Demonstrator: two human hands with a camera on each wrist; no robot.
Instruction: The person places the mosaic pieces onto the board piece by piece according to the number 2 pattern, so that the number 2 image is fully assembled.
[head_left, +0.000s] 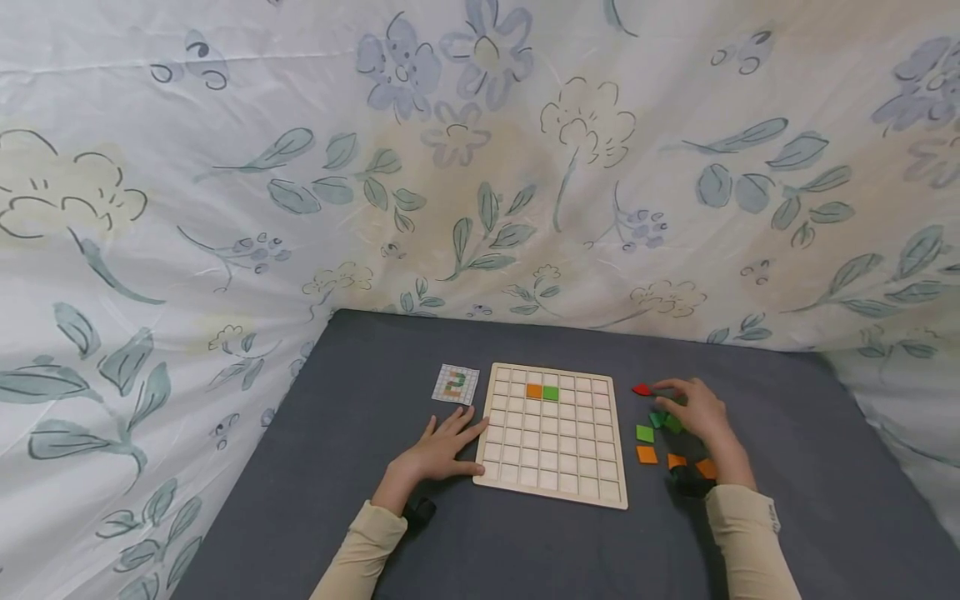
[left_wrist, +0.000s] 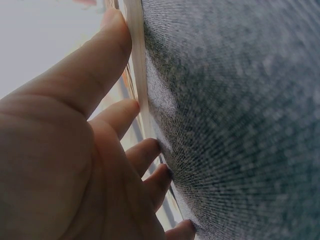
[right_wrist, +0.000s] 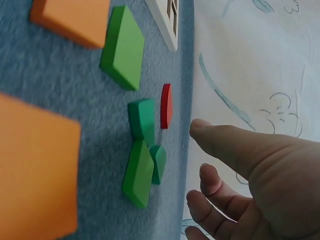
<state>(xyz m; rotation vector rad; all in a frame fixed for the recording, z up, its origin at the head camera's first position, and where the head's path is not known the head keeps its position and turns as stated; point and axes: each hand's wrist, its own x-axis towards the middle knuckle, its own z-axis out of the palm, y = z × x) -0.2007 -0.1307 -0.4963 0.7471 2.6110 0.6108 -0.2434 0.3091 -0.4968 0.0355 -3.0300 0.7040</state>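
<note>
A wooden grid board [head_left: 550, 439] lies on the dark table, with an orange square [head_left: 534, 391] and a green square [head_left: 551, 393] side by side in its second row from the back. My left hand [head_left: 442, 450] is spread flat, thumb and forefinger at the board's left edge [left_wrist: 139, 65]. Right of the board, my right hand [head_left: 703, 410] hovers above loose pieces, thumb and fingers apart with nothing between them. Closest to its fingertips is a red piece [head_left: 642, 389]. Beneath the hand lie a dark green piece [right_wrist: 143, 120] and a green one [right_wrist: 138, 174].
Nearer the front are a light green square [head_left: 645, 433] and several orange squares [head_left: 647, 455]. A small card with a printed grid pattern [head_left: 455, 384] sits left of the board's far corner. Flowered cloth [head_left: 480, 208] hangs behind the table's back edge.
</note>
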